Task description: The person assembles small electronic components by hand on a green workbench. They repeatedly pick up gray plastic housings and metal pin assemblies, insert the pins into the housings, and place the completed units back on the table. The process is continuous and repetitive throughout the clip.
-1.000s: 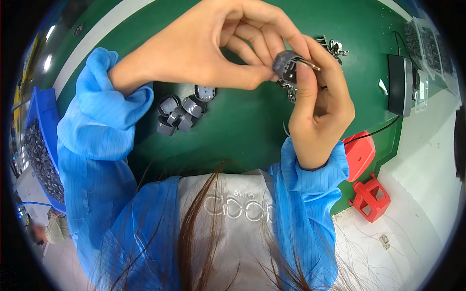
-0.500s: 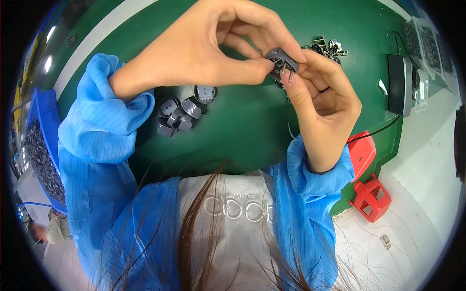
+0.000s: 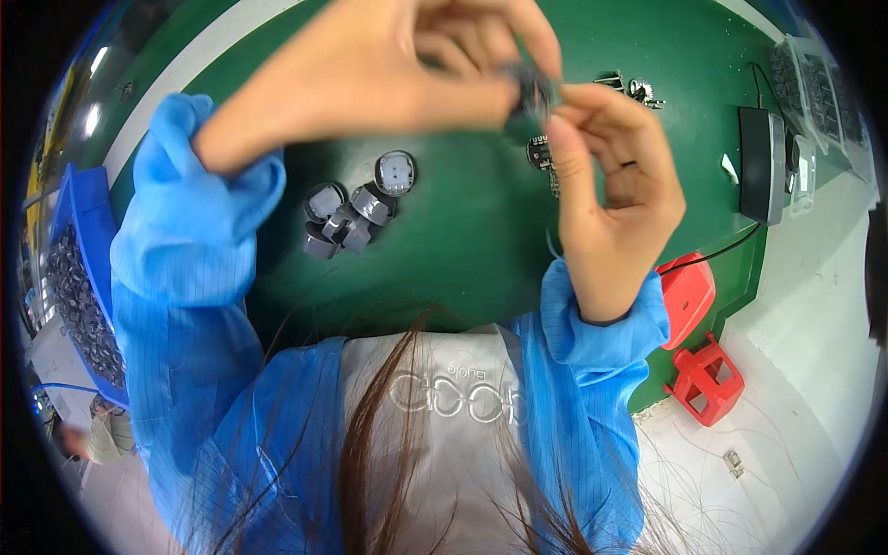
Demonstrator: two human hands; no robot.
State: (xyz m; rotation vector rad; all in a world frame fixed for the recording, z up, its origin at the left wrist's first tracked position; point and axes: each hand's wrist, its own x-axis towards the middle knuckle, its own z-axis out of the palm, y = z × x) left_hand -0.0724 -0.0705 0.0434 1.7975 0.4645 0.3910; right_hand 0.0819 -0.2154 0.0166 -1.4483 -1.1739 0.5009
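Note:
A small dark grey rounded housing (image 3: pixel 534 96) is between my two hands above the green table, smeared by motion. My left hand (image 3: pixel 398 88) pinches its left side with thumb and fingers. At its right edge, the thumb and forefinger of my right hand (image 3: pixel 622 171) close together, the other fingers curled. Any small part between those fingertips is hidden. To the left on the table lies a cluster of grey round housings (image 3: pixel 354 228), one showing a pale inner face (image 3: pixel 396 173). Partly behind my right hand is a dark circuit board part (image 3: pixel 538 153).
Metal-pinned small parts (image 3: pixel 634 89) lie beyond my right hand. A black box-like device (image 3: pixel 760 165) with a cable stands at the right edge, near clear trays (image 3: pixel 819 88). A blue bin (image 3: pixel 88 208) of dark parts is left. A red stool (image 3: pixel 707 381) stands lower right.
Both hands have shifted slightly up and the housing has turned, its inner pins no longer visible. The circuit board part behind my right hand is more exposed.

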